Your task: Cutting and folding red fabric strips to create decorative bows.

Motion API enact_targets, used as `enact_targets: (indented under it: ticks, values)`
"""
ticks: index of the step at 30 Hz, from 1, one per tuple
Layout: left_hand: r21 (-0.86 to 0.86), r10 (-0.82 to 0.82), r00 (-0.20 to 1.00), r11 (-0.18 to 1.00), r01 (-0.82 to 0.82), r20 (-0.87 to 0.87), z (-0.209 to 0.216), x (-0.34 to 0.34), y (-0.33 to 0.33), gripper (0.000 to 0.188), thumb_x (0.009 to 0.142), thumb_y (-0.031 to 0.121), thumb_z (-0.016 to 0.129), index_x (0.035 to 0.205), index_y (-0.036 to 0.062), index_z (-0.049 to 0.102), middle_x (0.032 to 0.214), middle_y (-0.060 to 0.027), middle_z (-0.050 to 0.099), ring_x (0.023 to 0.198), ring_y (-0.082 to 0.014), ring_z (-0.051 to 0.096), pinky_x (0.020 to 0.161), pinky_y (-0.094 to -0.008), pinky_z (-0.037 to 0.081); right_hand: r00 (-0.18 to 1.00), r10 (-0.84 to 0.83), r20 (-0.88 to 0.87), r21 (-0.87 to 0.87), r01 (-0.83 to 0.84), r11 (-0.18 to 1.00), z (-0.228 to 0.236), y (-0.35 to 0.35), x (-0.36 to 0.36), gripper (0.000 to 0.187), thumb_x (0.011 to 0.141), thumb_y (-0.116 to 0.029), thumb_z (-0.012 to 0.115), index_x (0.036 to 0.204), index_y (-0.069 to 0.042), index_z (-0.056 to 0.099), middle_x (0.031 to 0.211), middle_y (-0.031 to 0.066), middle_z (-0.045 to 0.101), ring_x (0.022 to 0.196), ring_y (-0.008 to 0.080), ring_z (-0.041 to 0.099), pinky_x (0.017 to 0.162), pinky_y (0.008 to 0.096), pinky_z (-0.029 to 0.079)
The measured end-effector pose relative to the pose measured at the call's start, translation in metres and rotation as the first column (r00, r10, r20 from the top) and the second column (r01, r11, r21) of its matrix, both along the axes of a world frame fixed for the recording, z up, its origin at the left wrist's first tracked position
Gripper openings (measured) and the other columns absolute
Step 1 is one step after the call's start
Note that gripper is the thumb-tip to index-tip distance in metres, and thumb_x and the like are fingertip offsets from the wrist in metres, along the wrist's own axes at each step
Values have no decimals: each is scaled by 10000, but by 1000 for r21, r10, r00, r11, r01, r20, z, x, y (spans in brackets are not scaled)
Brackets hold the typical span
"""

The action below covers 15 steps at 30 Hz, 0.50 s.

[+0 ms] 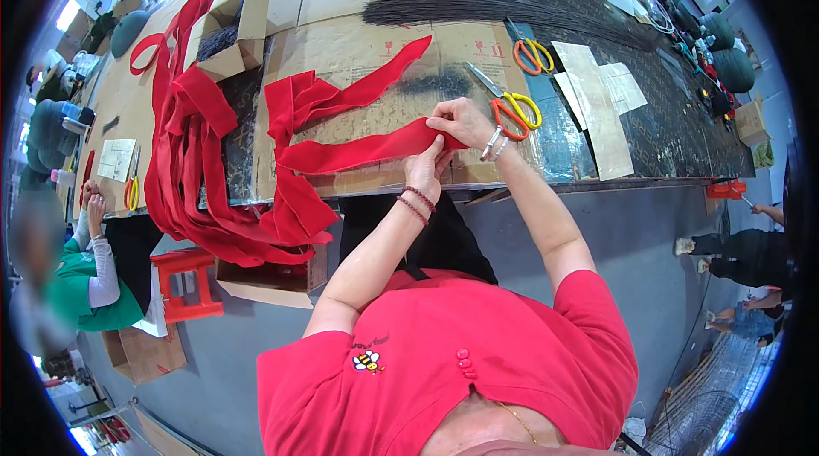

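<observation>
A wide red ribbon (pixel 358 151) runs from the left to my hands, just above the near edge of the table. My left hand (pixel 424 171) is closed on its end from below. Thumb and fingers of my right hand (pixel 463 122) pinch the same end, close beside the left. A red bow-like loop of ribbon (pixel 294 102) lies left of my hands, with another tail (pixel 375 85) stretching to the upper right. Scissors with one yellow and one orange handle (pixel 517 112) lie just beyond my right hand, blades pointing away.
Loose red ribbons (pixel 192 166) hang over the table edge at left, beside an open carton (pixel 243 42). Dark thin wires (pixel 478 9) lie across the back. Orange-handled scissors (pixel 533 57) and pale card pieces (pixel 593 106) are at right. A co-worker in green (pixel 94 285) sits at left.
</observation>
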<state>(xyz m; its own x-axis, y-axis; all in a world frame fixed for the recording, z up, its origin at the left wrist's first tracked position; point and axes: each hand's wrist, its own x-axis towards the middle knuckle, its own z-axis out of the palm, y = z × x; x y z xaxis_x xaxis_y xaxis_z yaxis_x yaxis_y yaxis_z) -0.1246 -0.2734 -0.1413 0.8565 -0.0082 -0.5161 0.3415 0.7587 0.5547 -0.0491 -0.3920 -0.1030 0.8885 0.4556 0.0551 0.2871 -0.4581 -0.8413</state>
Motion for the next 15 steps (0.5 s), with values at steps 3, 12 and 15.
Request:
enact_targets:
  ticks: [3,12,15]
  values:
    - [0,-5,1000,1000,5,18,4,0,1,171,847,82,654,1003,51,591,925,-49,633,823,-178,635,748,-305,537,1000,-14,23,-33,15,999,-4,2,2,277,815,-269,653,821,7,672,670,115,651,605,143,597,580,302,461]
    - [-15,-42,999,999,43,25,-5,3,4,155,863,107,639,1010,108,588,945,-26,635,851,-171,622,777,-322,523,956,-59,-287,180,114,977,-8,-20,1,339,836,-360,657,819,-23,694,678,23,650,607,90,558,571,250,444]
    - [25,-98,995,995,97,19,0,3,2,197,877,107,621,1071,99,594,973,-33,643,858,-171,630,775,-321,523,999,-19,43,-8,19,1000,-3,-9,-9,253,826,-265,659,783,-17,680,621,30,619,594,77,525,565,271,436]
